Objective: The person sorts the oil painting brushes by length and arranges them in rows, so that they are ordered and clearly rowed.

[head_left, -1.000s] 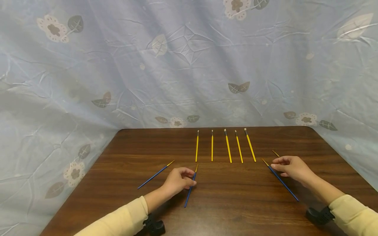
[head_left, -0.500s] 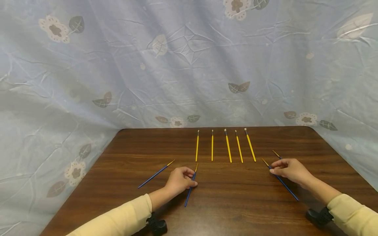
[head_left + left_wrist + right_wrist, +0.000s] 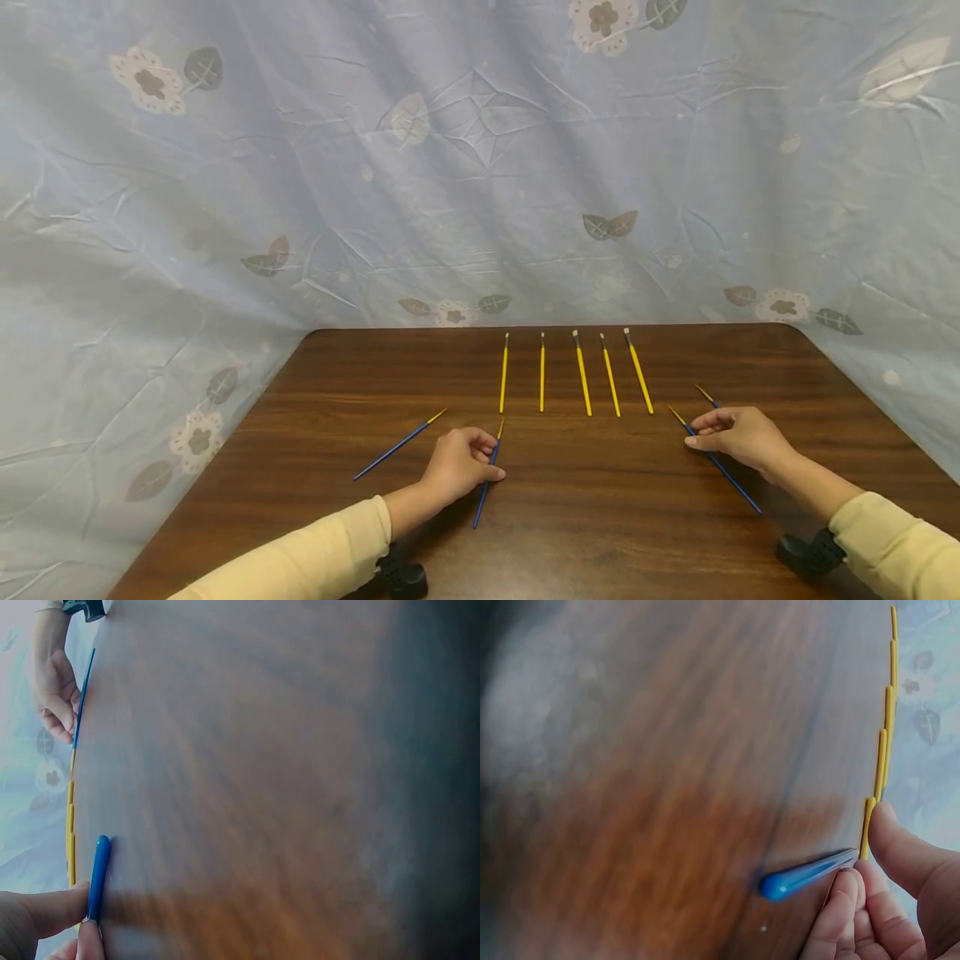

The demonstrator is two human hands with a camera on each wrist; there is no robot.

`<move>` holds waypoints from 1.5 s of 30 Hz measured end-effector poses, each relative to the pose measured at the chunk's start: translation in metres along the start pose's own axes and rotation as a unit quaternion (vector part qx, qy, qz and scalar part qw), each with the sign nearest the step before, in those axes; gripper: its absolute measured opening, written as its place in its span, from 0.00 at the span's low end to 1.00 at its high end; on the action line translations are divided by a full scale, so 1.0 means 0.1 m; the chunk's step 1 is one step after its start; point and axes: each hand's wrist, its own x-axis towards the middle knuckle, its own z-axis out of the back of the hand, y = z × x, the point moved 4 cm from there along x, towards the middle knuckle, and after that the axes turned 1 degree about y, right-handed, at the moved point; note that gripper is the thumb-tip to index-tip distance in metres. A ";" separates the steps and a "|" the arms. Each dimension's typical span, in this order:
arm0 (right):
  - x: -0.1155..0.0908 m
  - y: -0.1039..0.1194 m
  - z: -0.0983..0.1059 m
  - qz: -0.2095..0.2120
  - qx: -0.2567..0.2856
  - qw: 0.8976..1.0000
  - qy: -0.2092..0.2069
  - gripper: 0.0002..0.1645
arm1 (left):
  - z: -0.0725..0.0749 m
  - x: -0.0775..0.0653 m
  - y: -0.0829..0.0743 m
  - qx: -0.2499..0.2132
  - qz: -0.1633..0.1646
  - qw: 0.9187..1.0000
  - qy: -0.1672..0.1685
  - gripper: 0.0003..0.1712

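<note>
My left hand [image 3: 459, 462] is around the middle of a blue paintbrush [image 3: 480, 507] lying slanted on the table. In the left wrist view, the thumb and a fingertip meet this brush's blue handle [image 3: 99, 874]. Over at the right, my right hand [image 3: 742, 437] straddles a second blue paintbrush [image 3: 731, 479], thumb across it. The right wrist view shows a gap between thumb [image 3: 900, 847] and curled fingers, with the brush handle [image 3: 802, 879] leading into it. Behind that hand another blue paintbrush [image 3: 705, 395] is mostly hidden.
Several yellow paintbrushes [image 3: 542, 379] lie in a row near the back of the brown wooden table [image 3: 585, 533]. One more blue paintbrush [image 3: 397, 446] rests left of my left hand. A floral curtain [image 3: 480, 167] hangs behind the table.
My right hand has shifted left and slightly down, bringing its thumb over the blue paintbrush. My left hand stays at its brush, the thumb a little farther across. The brushes keep their places.
</note>
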 end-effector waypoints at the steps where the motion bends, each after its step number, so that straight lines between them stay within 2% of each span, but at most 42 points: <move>1: 0.00 0.00 0.00 0.001 -0.001 1.000 -0.002 0.33 | 0.00 0.00 0.00 0.003 -0.002 1.000 -0.001 0.19; 9: 0.00 0.02 0.00 0.011 0.002 1.000 -0.005 0.31 | 0.02 -0.01 -0.05 0.000 -0.009 1.000 0.001 0.17; 16: -0.02 0.02 -0.02 0.025 -0.004 1.000 -0.011 0.27 | 0.00 -0.02 -0.01 -0.010 -0.003 1.000 0.002 0.14; 27: -0.01 0.00 -0.01 0.009 -0.010 1.000 -0.027 0.21 | -0.01 -0.03 -0.02 0.009 -0.023 1.000 -0.013 0.12; 32: -0.01 0.02 0.00 0.003 -0.009 1.000 -0.020 0.20 | 0.00 -0.02 -0.04 0.027 -0.031 0.999 -0.021 0.11; 45: -0.01 0.04 0.03 -0.001 -0.009 1.000 -0.003 0.19 | 0.01 0.00 -0.03 0.041 -0.024 0.998 -0.030 0.10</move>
